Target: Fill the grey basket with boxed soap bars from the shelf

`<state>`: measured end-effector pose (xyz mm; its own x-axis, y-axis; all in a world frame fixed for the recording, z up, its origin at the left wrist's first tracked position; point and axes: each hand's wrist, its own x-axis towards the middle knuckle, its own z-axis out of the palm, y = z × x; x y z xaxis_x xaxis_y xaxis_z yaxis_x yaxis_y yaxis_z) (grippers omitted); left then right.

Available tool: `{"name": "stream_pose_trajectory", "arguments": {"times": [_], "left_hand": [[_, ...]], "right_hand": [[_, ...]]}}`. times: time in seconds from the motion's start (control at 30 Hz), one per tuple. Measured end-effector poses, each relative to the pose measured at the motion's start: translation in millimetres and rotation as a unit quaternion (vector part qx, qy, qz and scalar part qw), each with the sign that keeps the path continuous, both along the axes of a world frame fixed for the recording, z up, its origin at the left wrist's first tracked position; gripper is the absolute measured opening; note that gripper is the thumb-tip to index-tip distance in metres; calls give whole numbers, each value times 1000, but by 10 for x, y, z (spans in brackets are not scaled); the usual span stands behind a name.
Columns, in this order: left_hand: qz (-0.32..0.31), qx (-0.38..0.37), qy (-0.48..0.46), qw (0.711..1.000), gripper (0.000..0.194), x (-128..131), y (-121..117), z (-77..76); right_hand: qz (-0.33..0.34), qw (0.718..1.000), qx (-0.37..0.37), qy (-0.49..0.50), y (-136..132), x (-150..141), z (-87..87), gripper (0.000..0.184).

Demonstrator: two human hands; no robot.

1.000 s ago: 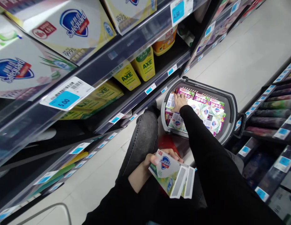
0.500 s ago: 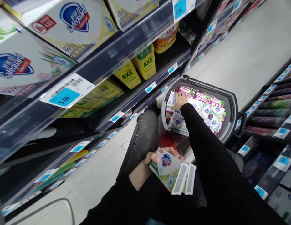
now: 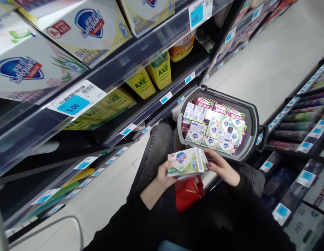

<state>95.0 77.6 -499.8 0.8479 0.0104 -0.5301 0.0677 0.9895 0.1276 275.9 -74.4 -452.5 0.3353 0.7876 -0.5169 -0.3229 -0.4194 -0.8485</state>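
My left hand (image 3: 166,176) grips the Safeguard boxes (image 3: 183,162), my side of the basket (image 3: 251,125); right hand (image 3: 226,170) touches their end (can't tell if gripping). Uneven squeeze could skew the stack.

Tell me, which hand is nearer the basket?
Right: the right hand is close to the near side of the basket; the left hand, holding soap boxes, is farther off to the left.

Soap boxes (image 3: 183,163) between left hand (image 3: 166,175) and right hand (image 3: 226,170), packets (image 3: 213,128) in basket (image 3: 251,123) beyond, shelves (image 3: 146,52) left and right.
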Motion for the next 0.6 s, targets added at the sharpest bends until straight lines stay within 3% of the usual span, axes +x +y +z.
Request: {"name": "stream_pose_trajectory", "arguments": {"times": [0.17, 0.33, 0.43, 0.53, 0.6], "left_hand": [[-23, 130, 36, 991, 43, 49, -50, 163], [-115, 283, 93, 948, 32, 26, 26, 306], [-182, 370, 135, 901, 30, 22, 120, 377], [-165, 399, 217, 875, 34, 103, 259, 358], [-147, 426, 273, 850, 37, 255, 376, 266]], "right_hand": [[-152, 987, -32, 40, -125, -398, -166, 54], [-176, 983, -44, -41, -94, -451, -299, 43], [-181, 974, -64, -123, -144, -383, -411, 41], [-229, 955, -97, -163, -311, -177, -601, 46], [-280, 939, -110, -170, -470, 5, -742, 52]]}}
